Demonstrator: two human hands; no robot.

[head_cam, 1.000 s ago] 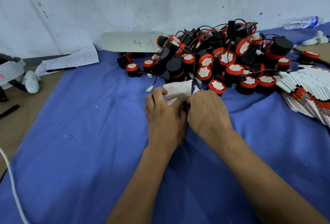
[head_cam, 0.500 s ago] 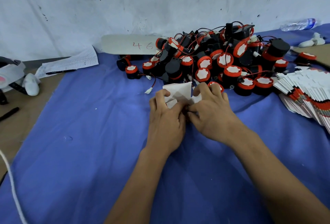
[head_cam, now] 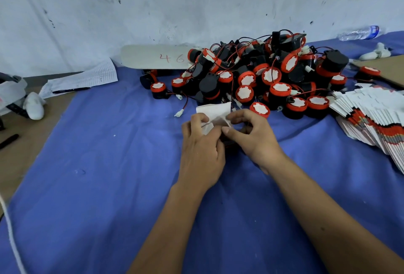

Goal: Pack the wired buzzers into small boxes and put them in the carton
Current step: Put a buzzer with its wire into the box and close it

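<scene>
Blue cloth [head_cam: 91, 186] spread wide, soft and faintly creased, over a brown tabletop [head_cam: 19, 142]. Heaped at the back, against the scuffed white wall: wired buzzers [head_cam: 258, 77], squat black cylinders with red rims and white faces, thin red-and-black leads tangled through. Fanned at right, a stack of flat box blanks [head_cam: 371, 125] (white card, red-printed edges). Centre, just before the heap: small box [head_cam: 215, 112], white card, half-folded, pinched by left hand [head_cam: 202, 151] and right hand [head_cam: 255, 136], fingers curled on its flaps.
</scene>
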